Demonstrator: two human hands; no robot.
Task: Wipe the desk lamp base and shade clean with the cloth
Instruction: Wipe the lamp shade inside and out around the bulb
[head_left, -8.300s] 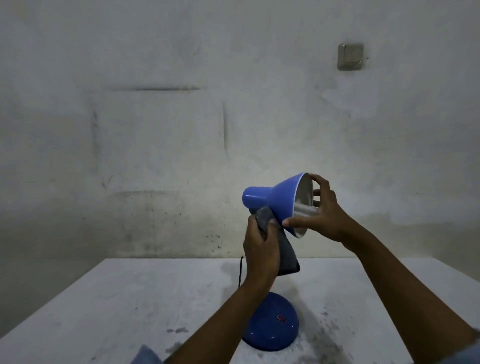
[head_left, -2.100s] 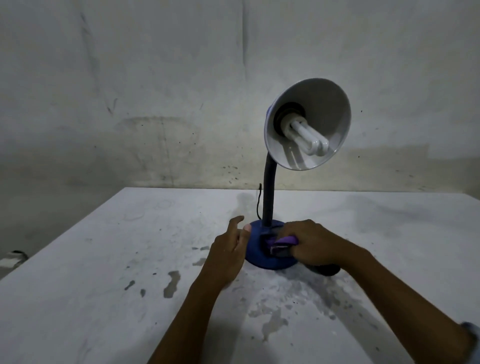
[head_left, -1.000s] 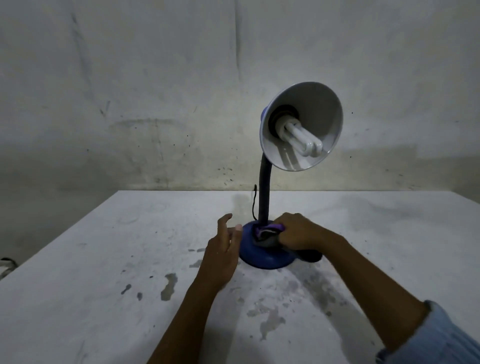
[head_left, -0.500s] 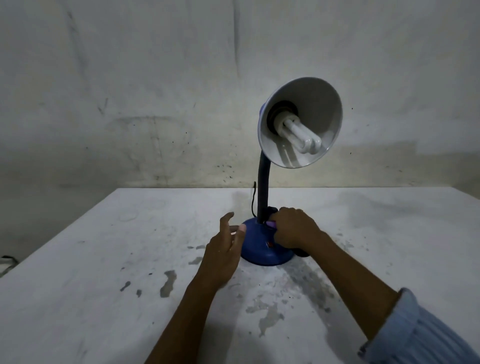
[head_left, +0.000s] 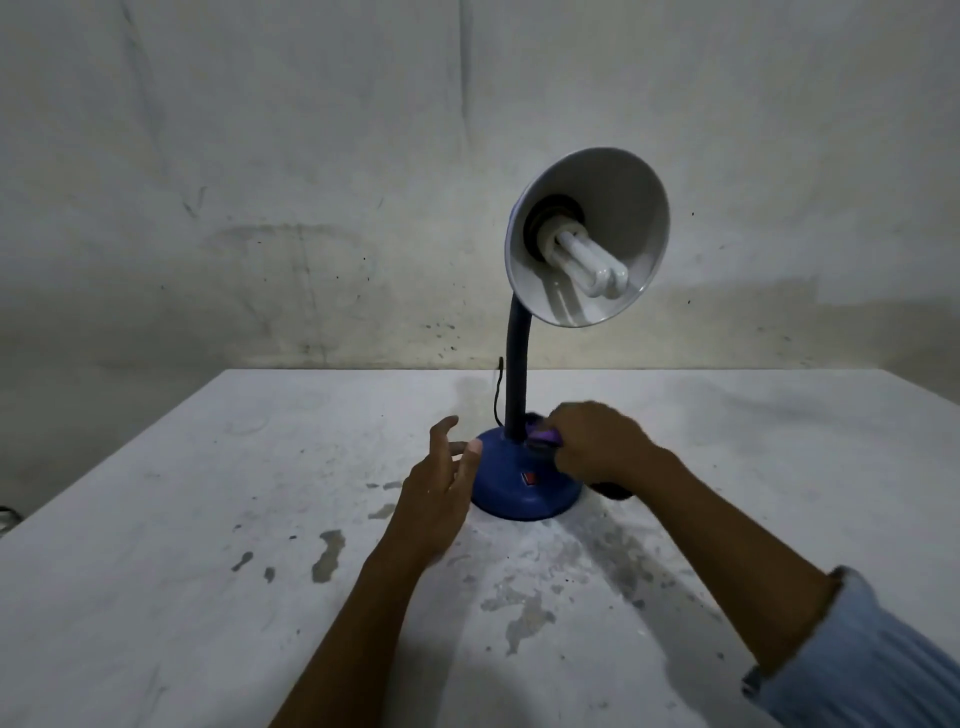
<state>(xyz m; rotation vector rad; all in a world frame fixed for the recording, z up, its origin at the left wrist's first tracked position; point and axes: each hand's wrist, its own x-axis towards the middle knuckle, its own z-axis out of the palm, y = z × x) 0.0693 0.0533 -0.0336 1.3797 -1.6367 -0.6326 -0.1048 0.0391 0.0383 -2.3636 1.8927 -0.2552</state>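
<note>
Leftmost, well to the left of the round blue lamp base (head_left: 524, 493), dark patches of worn paint (head_left: 327, 553) mark the scuffed white desk (head_left: 156, 519). Closer to that base, the left hand (head_left: 439, 493) hovers with fingers spread and relaxed; its thumb tip touches the base's left edge, and it holds nothing. Just behind the base on its left side, a thin black cord (head_left: 497, 387) rises over the desk's far edge. The base itself sits on the desk near its middle, with a small red switch (head_left: 529, 476) on its front slope. A dark flexible neck (head_left: 517, 374) climbs from the top of the base and curves rightward to the cone-shaped shade (head_left: 623, 197), whose pale inside faces the camera (only a sliver of blue shows at its left rim) with a white folded-tube bulb (head_left: 582, 260) inside. On the base's right half, the right hand (head_left: 597, 447), slightly blurred, curls round a dark cloth with a purple edge (head_left: 544, 439) and presses it against the top of the base beside the neck. Farther right of the base, a light blue sleeve (head_left: 857, 660) covers the right forearm.
</note>
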